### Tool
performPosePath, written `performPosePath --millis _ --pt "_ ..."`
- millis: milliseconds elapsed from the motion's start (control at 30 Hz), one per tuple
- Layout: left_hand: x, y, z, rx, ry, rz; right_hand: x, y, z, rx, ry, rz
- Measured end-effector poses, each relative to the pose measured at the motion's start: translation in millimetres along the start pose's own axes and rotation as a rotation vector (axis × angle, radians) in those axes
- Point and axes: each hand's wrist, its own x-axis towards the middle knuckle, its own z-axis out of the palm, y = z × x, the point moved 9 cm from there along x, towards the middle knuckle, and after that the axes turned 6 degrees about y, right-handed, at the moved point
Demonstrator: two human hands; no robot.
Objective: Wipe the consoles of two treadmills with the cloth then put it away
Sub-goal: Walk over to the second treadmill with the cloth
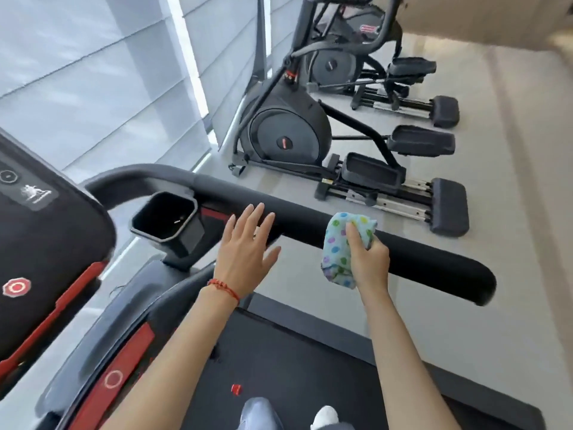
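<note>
Gripping the bunched cloth (339,249), the right hand (367,259) should be pressing flat across the console (46,243); left hand (245,256) is hovering spread, holding nothing.

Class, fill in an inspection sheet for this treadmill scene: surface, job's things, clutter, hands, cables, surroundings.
Surface: treadmill belt, dark, feet on it.
Job's things: dotted cloth bunched against the handrail; console at left.
Clutter: small red piece on the belt; cup holder looks empty.
Hands: right hand grips the cloth; left hand open, fingers spread near the handrail.
Cables: thin dark cord on the floor by the console base.
Surroundings: two elliptical trainers, window blinds.
</note>
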Motion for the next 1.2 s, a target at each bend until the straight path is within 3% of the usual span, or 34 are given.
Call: performPosePath --millis 300,633,900,1200 --pt "28.3 169.8 61.7 -0.102 -0.125 0.248 35.7 61.3 -174.9 0.079 0.249 0.116" --pt "38.8 339.4 112.4 -0.232 -0.233 0.649 5.8 131.1 -326.0 0.187 0.638 0.279" --pt "19.9 458.6 149.7 -0.336 -0.315 1.038 -52.9 179.7 -404.2 0.326 1.035 0.397" --pt "-21.3 559.7 169.2 -0.398 -0.378 1.305 -138.3 226.1 -453.3 0.356 1.374 0.562"
